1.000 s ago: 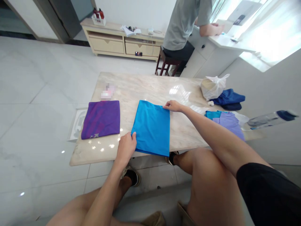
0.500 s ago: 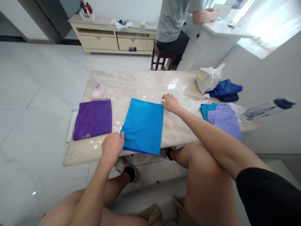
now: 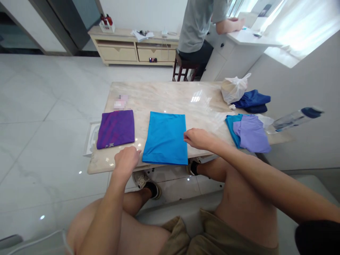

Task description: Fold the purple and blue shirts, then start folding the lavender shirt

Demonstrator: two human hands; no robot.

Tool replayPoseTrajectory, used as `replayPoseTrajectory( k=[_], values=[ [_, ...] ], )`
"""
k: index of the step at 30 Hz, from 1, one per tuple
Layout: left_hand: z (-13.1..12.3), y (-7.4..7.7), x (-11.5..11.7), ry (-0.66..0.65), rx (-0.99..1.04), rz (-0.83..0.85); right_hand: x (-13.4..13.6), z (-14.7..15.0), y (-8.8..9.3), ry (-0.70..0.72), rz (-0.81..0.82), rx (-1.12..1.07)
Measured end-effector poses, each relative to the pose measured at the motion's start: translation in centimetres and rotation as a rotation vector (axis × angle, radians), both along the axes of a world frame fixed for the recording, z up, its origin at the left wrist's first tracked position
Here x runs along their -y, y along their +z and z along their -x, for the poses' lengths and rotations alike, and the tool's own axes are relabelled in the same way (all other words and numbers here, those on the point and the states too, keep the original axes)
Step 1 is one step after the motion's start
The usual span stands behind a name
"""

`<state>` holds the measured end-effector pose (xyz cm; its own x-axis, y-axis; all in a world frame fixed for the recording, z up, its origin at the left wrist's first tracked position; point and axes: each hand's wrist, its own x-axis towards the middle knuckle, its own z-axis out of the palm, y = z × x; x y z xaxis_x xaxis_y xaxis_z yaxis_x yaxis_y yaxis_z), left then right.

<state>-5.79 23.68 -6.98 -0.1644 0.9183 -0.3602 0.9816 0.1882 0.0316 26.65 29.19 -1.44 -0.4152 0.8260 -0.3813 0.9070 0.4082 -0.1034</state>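
Squarely between two empty, loosely open hands, a folded bright blue cloth [image 3: 165,138] lies on the marble worktop [image 3: 170,95], its long axis pointing away from the person. The right hand [image 3: 199,139] rests just beside its right edge, the left hand [image 3: 126,162] just off its near left corner, with neither hand's fingers [image 3: 189,136] gripping.

Bright blue shirt [image 3: 164,138]; purple shirt [image 3: 115,129] with darker diagonal stripes

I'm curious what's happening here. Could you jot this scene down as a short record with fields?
Left hand: beside the folded bright blue cloth, holding nothing.
Right hand: at the cloth's right edge.
Table: marble top, also bearing a folded purple garment.
Nearby: seated person at a white counter.
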Motion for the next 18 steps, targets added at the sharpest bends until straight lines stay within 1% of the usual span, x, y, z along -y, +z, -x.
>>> replayPoseTrajectory(
  k=[3,5,8,11,13,15,16,18],
  values=[
    [-0.3,0.8,-0.5,-0.044,0.072,-0.022,1.3,0.8,-1.6,0.102,0.139,-0.094],
    [-0.9,0.8,-0.9,-0.075,0.116,-0.006,2.0,1.5,-2.9,0.159,0.263,-0.209],
    [-1.8,0.0,-1.5,-0.095,0.119,0.022,2.9,2.0,-4.3,0.202,0.404,-0.315],
    [-1.7,-1.0,-1.9,-0.115,0.109,0.059,3.3,1.3,-4.7,0.226,0.583,-0.236],
    [-1.3,-1.6,-2.1,-0.137,0.106,0.082,3.3,0.3,-4.4,0.194,0.690,-0.175],
    [-0.8,-1.9,-2.3,-0.153,0.110,0.109,3.1,-0.8,-4.0,0.131,0.716,-0.185],
    [-0.6,-2.0,-2.4,-0.155,0.120,0.132,3.0,-1.3,-3.9,0.082,0.700,-0.211],
    [-0.1,-2.1,-2.3,-0.150,0.155,0.209,2.7,-2.3,-4.0,-0.092,0.594,-0.304]
  ],
)
